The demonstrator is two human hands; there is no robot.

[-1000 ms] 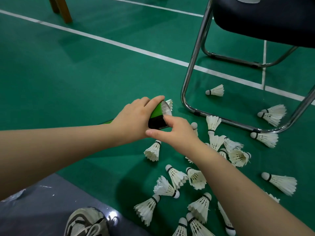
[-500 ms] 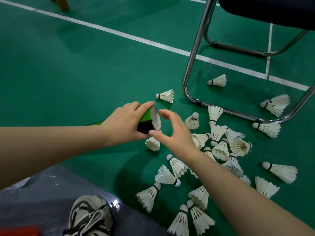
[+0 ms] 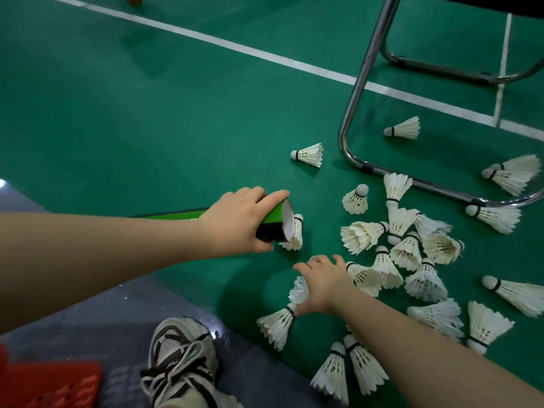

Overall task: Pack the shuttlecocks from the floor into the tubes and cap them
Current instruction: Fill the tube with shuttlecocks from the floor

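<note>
Now the left hand (image 3: 240,222) grips the green-and-black tube (image 3: 275,220) near its open end, fingers curled over the top and thumb underneath. The tube lies almost level above the floor (image 3: 147,128), with its pale, uncapped mouth turned to the right. One shuttlecock (image 3: 297,235) stands just behind that mouth.

The right hand (image 3: 326,285) is palm down and low over the near edge of the scattered shuttlecocks (image 3: 412,251). Its fingers are spread and only lightly bent, not closed round anything that shows. It lies over the feathers of a shuttlecock (image 3: 298,291), but the palm hides whether it has a hold on it. Another shuttlecock (image 3: 276,323) lies on its side just below the wrist. The rest are strewn over the floor to the right, some under the chrome chair frame (image 3: 360,95).

Half a second ago the right hand was up at the tube's mouth, thumb and forefinger curved beside the opening. It has since dropped away from the tube to the pile, leaving a gap of bare floor between the two hands. The left hand keeps the same grip, and the tube's angle is about the same. The view has tipped down a little. More of the laced shoe (image 3: 182,357) and the red slotted thing (image 3: 53,387) at the lower left shows, on the grey mat (image 3: 117,313).
</note>
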